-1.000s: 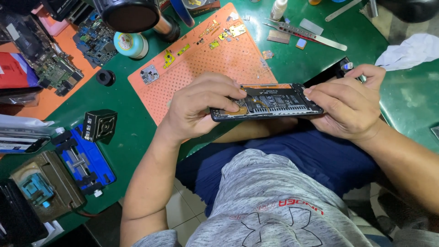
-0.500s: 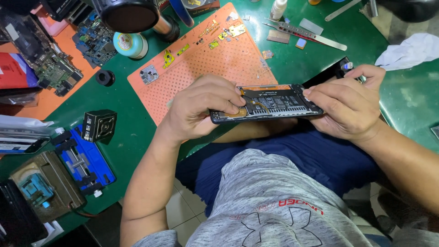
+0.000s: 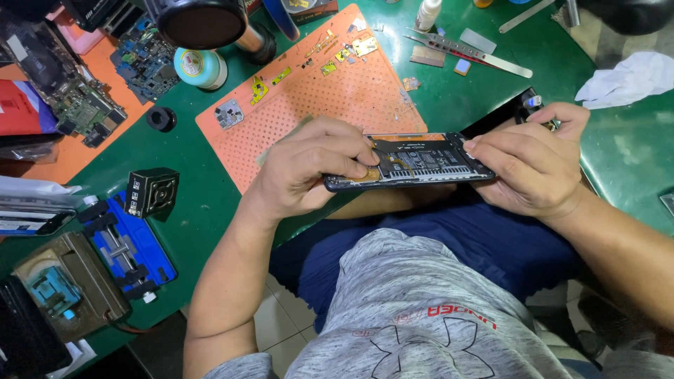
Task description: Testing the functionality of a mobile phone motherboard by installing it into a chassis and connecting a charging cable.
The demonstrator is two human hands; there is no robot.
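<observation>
**A:** Where does the work sit at this moment?

**B:** The opened black smartphone with its back cover off [image 3: 414, 163] is held above the person's lap in dark blue shorts [image 3: 449, 245], at the near edge of the green bench [image 3: 203, 168]. The left hand [image 3: 312, 168] clasps the phone's left end, its fingertips pressing on the exposed copper-coloured part inside. The right hand [image 3: 530, 165] steadies the phone's right end with its grip closed round the frame, and it seems also to pinch a small dark tool; I cannot tell which tool.

**A:** How is this step best done?

**B:** I would judge that the phone should be kept level, with the right hand only bracing it, so that the left fingertips can work the part gently. Hard pressure might tear a thin cable.

**A:** What lies beyond the phone?

**B:** Just behind it lies the orange perforated silicone mat [image 3: 330, 98], with small yellow and metal parts along its far edge. Anything loosened is safest set down there, I think. Left of the phone, and nearer, stands a blue clamp fixture [image 3: 130, 245]. Farther behind the phone lie silver metal tweezers [image 3: 470, 52], and to the phone's far right there is a crumpled white cloth [image 3: 628, 77].
</observation>
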